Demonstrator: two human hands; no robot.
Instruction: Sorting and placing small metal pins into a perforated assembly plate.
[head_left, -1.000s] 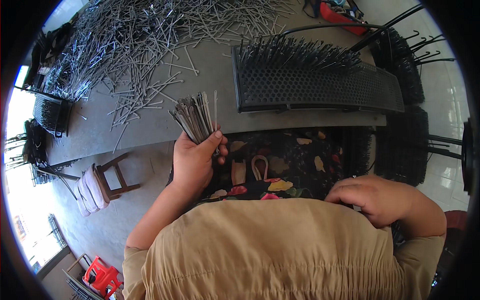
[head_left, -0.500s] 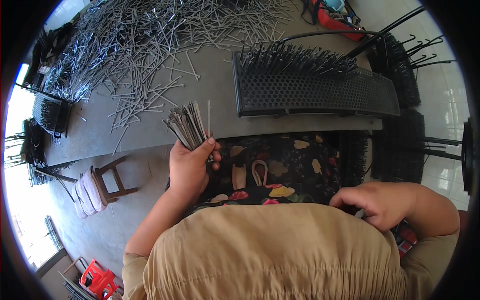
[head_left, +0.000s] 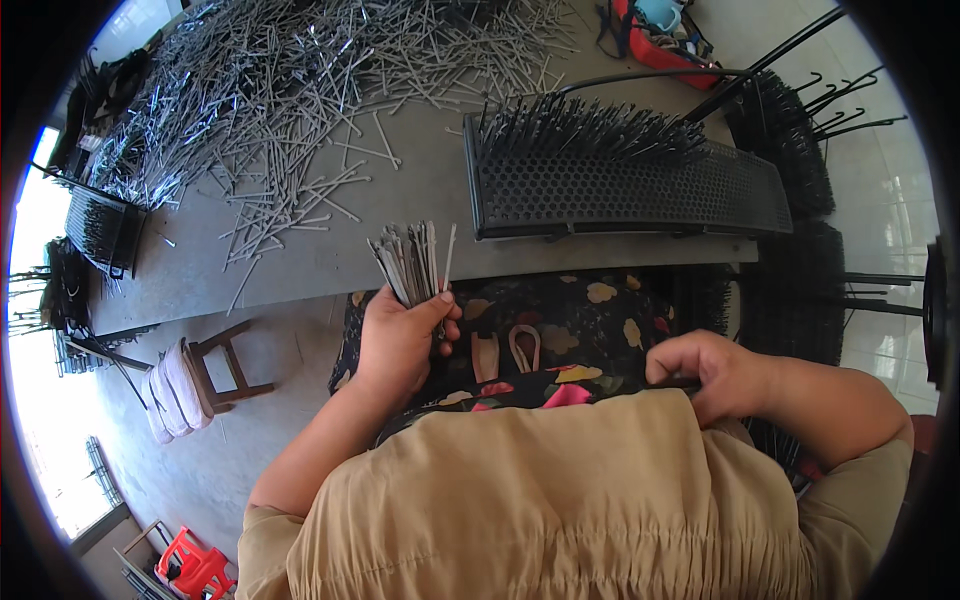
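Note:
My left hand is closed around a bundle of thin grey metal strips, held upright just off the table's near edge. The strips fan out above the thumb, and one leans apart at the right. Black floral cloth covers my lap below. At the lap's right side, my right hand has its fingers curled on the edge of that cloth, beside my tan top. Part of its grip is hidden. A large heap of loose metal strips spreads over the table.
A black perforated rack full of upright dark strips stands on the table's right side. A smaller rack is at the far left. Dark bristling stacks with hooks stand right. A red container sits behind; a wooden stool stands left.
My left hand has moved slightly right and nearer with the bundle. My right hand has shifted left and up, and the floral cloth's edge beside it has risen.

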